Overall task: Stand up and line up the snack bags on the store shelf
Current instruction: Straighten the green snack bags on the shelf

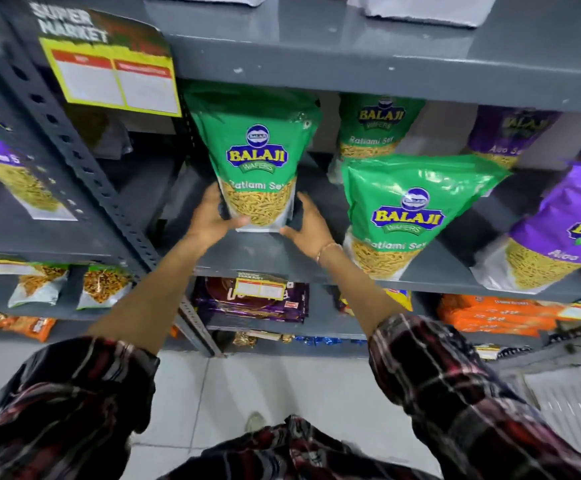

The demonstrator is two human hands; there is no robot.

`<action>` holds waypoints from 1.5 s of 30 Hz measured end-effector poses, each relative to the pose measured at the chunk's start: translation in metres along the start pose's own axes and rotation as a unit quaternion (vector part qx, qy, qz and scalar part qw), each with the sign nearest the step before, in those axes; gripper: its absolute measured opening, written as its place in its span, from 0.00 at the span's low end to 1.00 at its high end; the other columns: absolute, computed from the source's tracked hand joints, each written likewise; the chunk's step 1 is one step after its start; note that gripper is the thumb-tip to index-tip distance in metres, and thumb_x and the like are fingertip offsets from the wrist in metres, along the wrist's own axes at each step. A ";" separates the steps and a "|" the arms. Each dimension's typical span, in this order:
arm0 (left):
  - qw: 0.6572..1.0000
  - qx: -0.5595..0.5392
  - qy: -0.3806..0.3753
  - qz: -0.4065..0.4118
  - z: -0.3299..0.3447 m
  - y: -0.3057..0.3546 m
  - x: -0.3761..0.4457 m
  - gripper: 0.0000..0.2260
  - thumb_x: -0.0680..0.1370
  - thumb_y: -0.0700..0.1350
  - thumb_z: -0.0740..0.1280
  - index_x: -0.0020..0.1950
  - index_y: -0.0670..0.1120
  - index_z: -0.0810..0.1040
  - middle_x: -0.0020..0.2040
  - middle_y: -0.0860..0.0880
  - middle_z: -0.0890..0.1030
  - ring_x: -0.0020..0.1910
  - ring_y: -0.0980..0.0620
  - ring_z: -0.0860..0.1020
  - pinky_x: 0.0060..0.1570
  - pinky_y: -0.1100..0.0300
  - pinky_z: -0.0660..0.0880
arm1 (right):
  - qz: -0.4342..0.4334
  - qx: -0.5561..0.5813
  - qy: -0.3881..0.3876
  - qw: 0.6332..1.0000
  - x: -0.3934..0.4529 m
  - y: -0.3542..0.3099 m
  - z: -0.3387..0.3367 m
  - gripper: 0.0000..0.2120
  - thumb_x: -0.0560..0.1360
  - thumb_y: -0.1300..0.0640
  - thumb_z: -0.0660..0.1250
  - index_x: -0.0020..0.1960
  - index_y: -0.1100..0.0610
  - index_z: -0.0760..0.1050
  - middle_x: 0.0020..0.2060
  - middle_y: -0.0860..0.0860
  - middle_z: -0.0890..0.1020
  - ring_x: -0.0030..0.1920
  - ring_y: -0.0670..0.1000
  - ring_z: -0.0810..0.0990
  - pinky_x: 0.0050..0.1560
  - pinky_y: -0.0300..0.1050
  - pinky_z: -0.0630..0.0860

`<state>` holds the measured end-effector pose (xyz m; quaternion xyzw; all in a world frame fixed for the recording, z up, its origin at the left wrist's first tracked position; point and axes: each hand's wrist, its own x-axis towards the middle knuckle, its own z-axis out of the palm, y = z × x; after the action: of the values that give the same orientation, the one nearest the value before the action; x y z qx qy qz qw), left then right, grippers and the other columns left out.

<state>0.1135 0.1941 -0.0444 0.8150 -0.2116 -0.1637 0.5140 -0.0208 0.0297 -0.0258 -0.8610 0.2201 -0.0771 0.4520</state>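
A green Ratlami Sev snack bag (256, 157) stands upright near the left end of the grey shelf (264, 252). My left hand (212, 216) grips its lower left corner and my right hand (308, 225) holds its lower right side. Another green bag (410, 209) stands at the shelf's front to the right, leaning a little. A third green bag (375, 128) stands behind it at the back. A purple Aloo Sev bag (559, 233) leans at the right front, with another purple bag (510, 135) behind.
A perforated grey upright post (84, 161) with a yellow supermarket sign (115, 77) borders the left. Beyond it stands a purple bag (15, 174). Lower shelves hold purple packs (251, 301), orange packs (496, 315) and small snack bags (70, 284). White tiled floor lies below.
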 end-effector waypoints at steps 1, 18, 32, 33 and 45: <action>1.000 0.000 -0.005 0.002 -0.001 0.004 0.000 0.35 0.63 0.47 0.79 0.67 0.46 0.69 0.64 0.49 0.76 0.62 0.50 0.75 0.61 0.52 0.73 | 0.002 -0.009 -0.006 1.000 0.009 0.000 0.001 0.38 0.70 0.60 0.72 0.73 0.60 0.54 0.72 0.59 0.66 0.71 0.59 0.65 0.70 0.51 0.64; 1.000 -0.007 -0.023 0.016 -0.022 -0.014 -0.037 0.28 0.67 0.42 0.77 0.64 0.46 0.71 0.63 0.46 0.79 0.61 0.50 0.76 0.66 0.51 0.71 | 0.009 0.074 0.091 0.993 -0.029 -0.004 0.031 0.23 0.70 0.63 0.72 0.61 0.60 0.68 0.58 0.59 0.79 0.58 0.56 0.78 0.60 0.52 0.76; 0.999 0.000 -0.015 0.031 -0.024 -0.014 -0.073 0.29 0.68 0.42 0.75 0.67 0.44 0.70 0.64 0.45 0.78 0.63 0.49 0.74 0.66 0.53 0.70 | 0.006 0.081 0.091 0.992 -0.066 -0.010 0.037 0.19 0.71 0.63 0.70 0.59 0.61 0.68 0.58 0.58 0.79 0.58 0.53 0.78 0.59 0.44 0.75; 0.999 -0.003 -0.015 0.032 -0.024 -0.012 -0.075 0.28 0.69 0.42 0.75 0.67 0.44 0.70 0.64 0.45 0.78 0.62 0.50 0.75 0.64 0.55 0.70 | 0.010 0.085 0.090 0.992 -0.067 -0.010 0.036 0.19 0.71 0.63 0.70 0.59 0.61 0.68 0.58 0.58 0.79 0.58 0.53 0.78 0.58 0.42 0.74; 1.000 0.000 -0.017 0.014 -0.022 -0.018 -0.088 0.37 0.65 0.47 0.78 0.70 0.47 0.65 0.66 0.47 0.75 0.62 0.52 0.74 0.62 0.56 0.71 | -0.019 0.042 0.093 0.995 -0.085 -0.050 0.007 0.35 0.71 0.57 0.71 0.71 0.60 0.56 0.70 0.57 0.68 0.69 0.53 0.68 0.66 0.42 0.68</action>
<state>0.0519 0.2634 -0.0474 0.8090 -0.2321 -0.1703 0.5124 -0.0790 0.0980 0.0161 -0.8343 0.2414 -0.1745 0.4640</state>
